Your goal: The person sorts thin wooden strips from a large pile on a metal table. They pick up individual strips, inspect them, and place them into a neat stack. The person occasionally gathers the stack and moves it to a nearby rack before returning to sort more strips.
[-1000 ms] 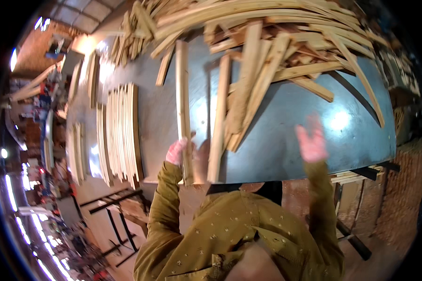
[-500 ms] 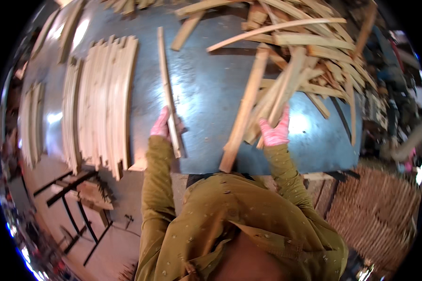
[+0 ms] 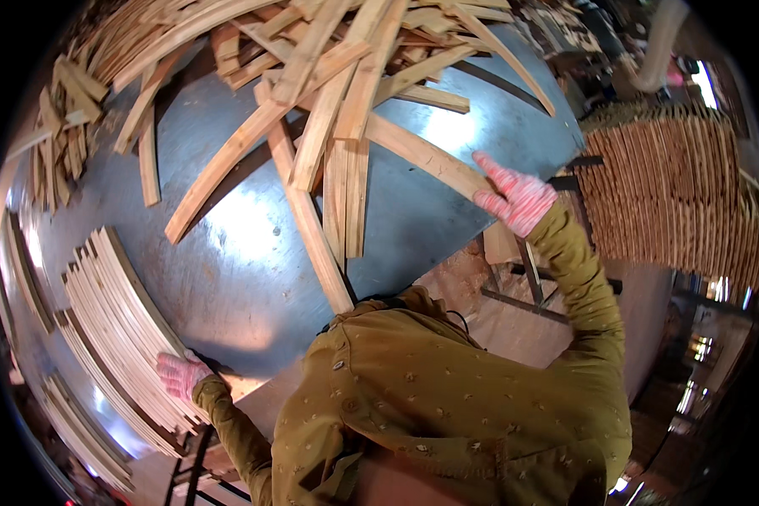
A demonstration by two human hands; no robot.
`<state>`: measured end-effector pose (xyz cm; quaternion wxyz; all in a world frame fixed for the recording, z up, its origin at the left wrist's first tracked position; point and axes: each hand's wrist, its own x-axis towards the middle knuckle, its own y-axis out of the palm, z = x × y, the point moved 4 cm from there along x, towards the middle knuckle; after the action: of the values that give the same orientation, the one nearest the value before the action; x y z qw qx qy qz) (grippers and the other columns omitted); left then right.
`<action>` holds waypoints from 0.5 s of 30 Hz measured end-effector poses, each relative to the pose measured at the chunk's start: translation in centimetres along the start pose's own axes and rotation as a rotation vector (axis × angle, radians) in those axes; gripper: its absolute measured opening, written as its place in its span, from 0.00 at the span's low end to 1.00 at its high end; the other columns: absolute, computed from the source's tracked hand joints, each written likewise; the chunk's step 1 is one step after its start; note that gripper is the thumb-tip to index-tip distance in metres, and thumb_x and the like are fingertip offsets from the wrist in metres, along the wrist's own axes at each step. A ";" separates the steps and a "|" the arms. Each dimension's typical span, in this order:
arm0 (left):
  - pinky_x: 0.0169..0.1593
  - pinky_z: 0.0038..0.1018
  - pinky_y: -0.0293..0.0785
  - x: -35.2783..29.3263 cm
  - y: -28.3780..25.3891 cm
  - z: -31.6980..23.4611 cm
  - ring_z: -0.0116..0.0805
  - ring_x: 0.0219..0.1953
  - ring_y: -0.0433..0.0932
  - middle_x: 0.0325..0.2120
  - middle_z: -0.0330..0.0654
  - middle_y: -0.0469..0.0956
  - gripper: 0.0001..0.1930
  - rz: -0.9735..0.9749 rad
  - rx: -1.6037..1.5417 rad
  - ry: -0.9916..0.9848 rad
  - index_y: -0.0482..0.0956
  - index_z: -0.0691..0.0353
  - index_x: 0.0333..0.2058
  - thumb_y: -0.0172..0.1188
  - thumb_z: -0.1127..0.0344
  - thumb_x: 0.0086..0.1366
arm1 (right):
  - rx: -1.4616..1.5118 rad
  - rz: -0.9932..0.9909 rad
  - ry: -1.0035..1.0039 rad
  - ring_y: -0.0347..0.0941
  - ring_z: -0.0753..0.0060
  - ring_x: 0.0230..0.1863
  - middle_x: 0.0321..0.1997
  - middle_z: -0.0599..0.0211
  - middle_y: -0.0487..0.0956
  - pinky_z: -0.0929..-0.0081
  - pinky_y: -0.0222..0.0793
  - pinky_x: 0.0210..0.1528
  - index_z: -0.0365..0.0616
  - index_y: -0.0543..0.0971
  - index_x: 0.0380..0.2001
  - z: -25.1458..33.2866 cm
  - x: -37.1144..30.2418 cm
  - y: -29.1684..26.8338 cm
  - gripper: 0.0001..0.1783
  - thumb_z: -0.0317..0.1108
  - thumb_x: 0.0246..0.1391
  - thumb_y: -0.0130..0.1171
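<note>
My left hand (image 3: 181,374), in a pink-and-white glove, lies with its fingers over the near end of a row of pale wooden strips (image 3: 122,316) set side by side at the left. My right hand (image 3: 519,198), gloved alike, has its thumb and fingers on either side of the near end of a wooden strip (image 3: 430,158). That strip slants out from a jumbled pile to the right. Several more strips (image 3: 346,198) point from the pile toward me, and one long strip (image 3: 312,244) reaches the table edge by my body.
The pile rests on a shiny metal table (image 3: 413,244). Smaller bundles of strips (image 3: 84,430) lie farther left, with loose offcuts (image 3: 63,126) at the far left. A tall stack of wood (image 3: 666,185) stands right of the table, near a dark metal frame (image 3: 531,274).
My view has swung to the right. The strip that my left hand held upright is no longer apart from the row, where that hand now rests. My right hand has moved outward to another strip's end.
</note>
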<state>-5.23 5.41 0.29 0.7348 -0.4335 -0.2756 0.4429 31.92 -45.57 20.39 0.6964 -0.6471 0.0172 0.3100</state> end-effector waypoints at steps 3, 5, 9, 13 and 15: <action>0.66 0.45 0.55 0.7 -2.7 -1.3 0.52 0.66 0.57 0.65 0.57 0.57 0.40 -0.074 -0.111 -0.009 0.48 0.56 0.69 0.53 0.47 0.64 | -0.143 -0.074 -0.123 0.78 0.50 0.43 0.46 0.48 0.78 0.64 0.75 0.45 0.47 0.62 0.65 -1.6 -2.2 -4.4 0.35 0.51 0.60 0.54; 0.65 0.46 0.56 2.1 -3.9 -3.7 0.53 0.66 0.57 0.65 0.58 0.56 0.39 -0.244 -0.342 0.098 0.50 0.58 0.68 0.53 0.47 0.64 | -0.173 0.086 0.093 0.78 0.58 0.43 0.46 0.50 0.78 0.71 0.75 0.45 0.43 0.64 0.63 -2.9 -5.0 -8.9 0.31 0.47 0.63 0.51; 0.62 0.42 0.63 5.2 -10.2 -13.9 0.56 0.62 0.62 0.61 0.58 0.62 0.36 -0.264 -0.670 0.473 0.57 0.63 0.65 0.57 0.50 0.63 | -0.149 -0.367 -0.052 0.75 0.74 0.36 0.44 0.62 0.79 0.78 0.74 0.38 0.41 0.72 0.57 -9.1 -10.8 -14.1 0.19 0.32 0.64 0.50; 0.60 0.40 0.66 3.5 -19.7 -21.5 0.53 0.58 0.68 0.57 0.56 0.67 0.32 -0.013 -1.411 0.541 0.61 0.65 0.63 0.59 0.56 0.65 | 0.094 -0.547 0.223 0.72 0.75 0.45 0.47 0.65 0.77 0.79 0.71 0.47 0.39 0.72 0.57 -9.6 -14.4 -16.8 0.20 0.34 0.63 0.53; 0.59 0.37 0.68 2.6 -20.2 -25.8 0.48 0.59 0.70 0.58 0.54 0.67 0.30 0.137 -1.881 0.772 0.61 0.66 0.62 0.59 0.61 0.65 | 0.405 -0.564 0.212 0.72 0.74 0.49 0.51 0.62 0.77 0.77 0.70 0.50 0.39 0.71 0.59 -9.5 -13.2 -15.5 0.22 0.35 0.63 0.53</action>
<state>24.64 -7.11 5.93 0.1079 -0.9635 -0.2309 -0.0823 31.86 -59.16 38.27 0.8629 -0.5039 -0.0288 0.0269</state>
